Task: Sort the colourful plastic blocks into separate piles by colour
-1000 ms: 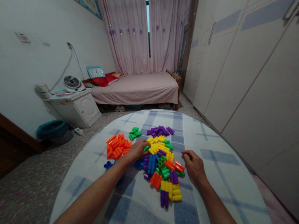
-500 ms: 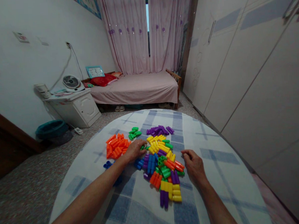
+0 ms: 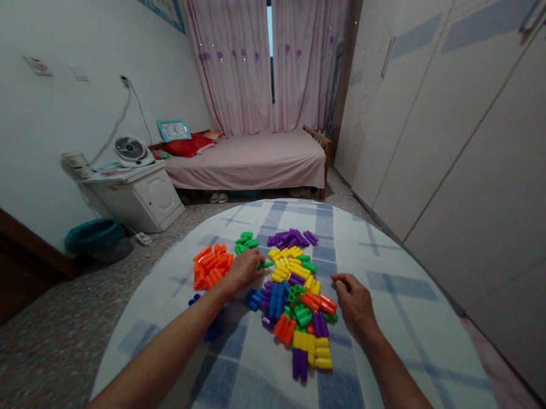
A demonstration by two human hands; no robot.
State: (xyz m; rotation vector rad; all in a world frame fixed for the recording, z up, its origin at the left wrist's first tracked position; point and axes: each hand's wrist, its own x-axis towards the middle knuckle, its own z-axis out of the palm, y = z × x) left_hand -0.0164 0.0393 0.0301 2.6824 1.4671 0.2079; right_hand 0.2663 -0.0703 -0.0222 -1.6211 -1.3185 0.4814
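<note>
My left hand (image 3: 246, 269) is closed on a green toy block (image 3: 266, 264), pinched between thumb and fingertips at the left side of the yellow blocks (image 3: 288, 266). My right hand (image 3: 353, 297) rests on the table with its fingers loosely curled and nothing visible in them. It lies just right of the mixed pile, close to some orange blocks (image 3: 317, 301). Blue blocks (image 3: 277, 299) and green blocks (image 3: 301, 314) lie in that pile too. Beyond the left hand is a small green heap (image 3: 246, 242). Left of it is an orange heap (image 3: 210, 267).
The round table wears a checked cloth (image 3: 399, 338). Purple blocks (image 3: 287, 238) lie toward its far side. Dark blue blocks (image 3: 213, 331) are partly hidden by my left forearm. Past the table stand a bed (image 3: 261, 159), a cabinet (image 3: 156, 198) and a wardrobe (image 3: 434, 129).
My left hand has drawn slightly left with the green block, which now shows more beyond the fingertips. My right hand has stayed in place.
</note>
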